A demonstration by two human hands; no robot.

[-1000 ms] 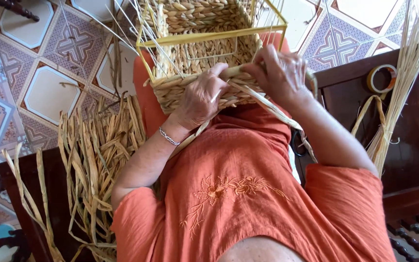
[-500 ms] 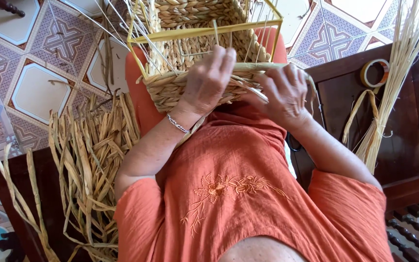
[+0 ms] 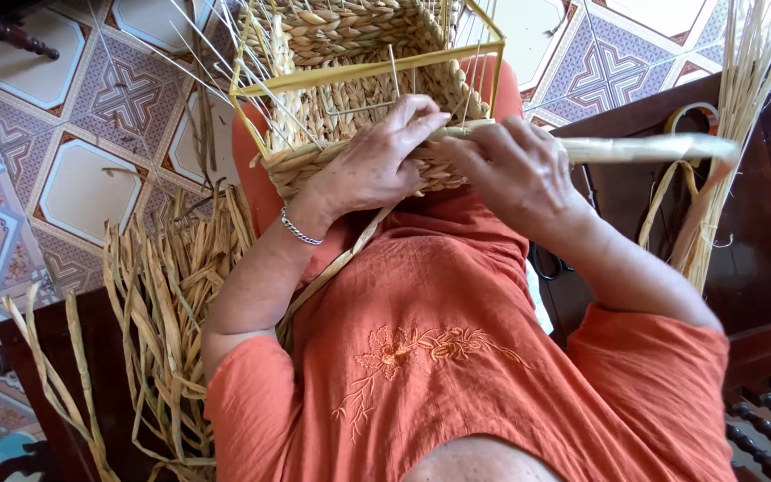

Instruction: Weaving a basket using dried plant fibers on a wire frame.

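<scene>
Hands point(image 3: 377, 165) point(image 3: 515, 170) grip reed strand point(image 3: 644, 147) against woven basket point(image 3: 359, 98).

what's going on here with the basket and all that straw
A person in an orange top is weaving a basket that rests on their lap, its yellow wire frame showing above the woven part. The left hand presses on the near rim, while the right hand grips a long pale strand that runs off to the right. A pile of dried strips lies by the left side, and another bundle stands at the right.
</scene>
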